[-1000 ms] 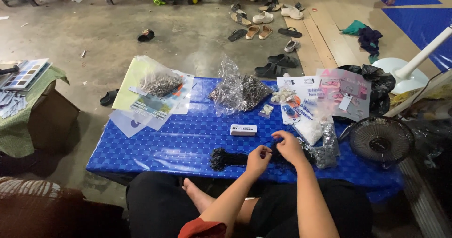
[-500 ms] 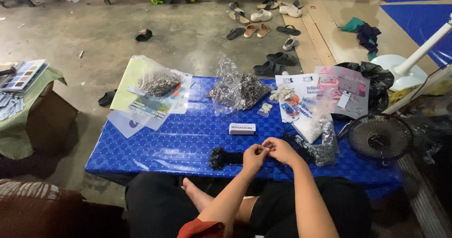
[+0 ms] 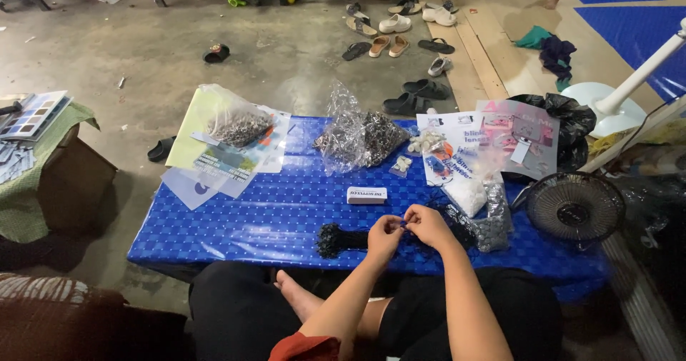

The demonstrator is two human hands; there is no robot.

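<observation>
**Mia:** What were the hands doing?

**Ben:** The left hand (image 3: 386,231) and the right hand (image 3: 427,225) were close together over the near edge of the blue desk (image 3: 250,218). Each grip was pinched shut on a tiny dark piece (image 3: 404,223) held between them. It was too small to tell what it was.

**Mia:** Was much done?

**Ben:** A black bundle (image 3: 339,239) of small dark bits lay on the desk just left of the hands. It looked like finished ones, I think. But lots of full bags were left, so I'd say plenty was not done yet.

**Mia:** What bags?

**Ben:** A clear crinkly bag of silver bits (image 3: 357,136) stood at the back, in the middle. Another clear bag of metal bits (image 3: 239,127) lay on yellow and white paper sheets (image 3: 196,143) to the left. A small white box (image 3: 366,194) with a label sat in front. On the right were pink and white printed packets (image 3: 514,136), a bag of white stuff (image 3: 468,195), and a small black fan (image 3: 575,207).
</observation>
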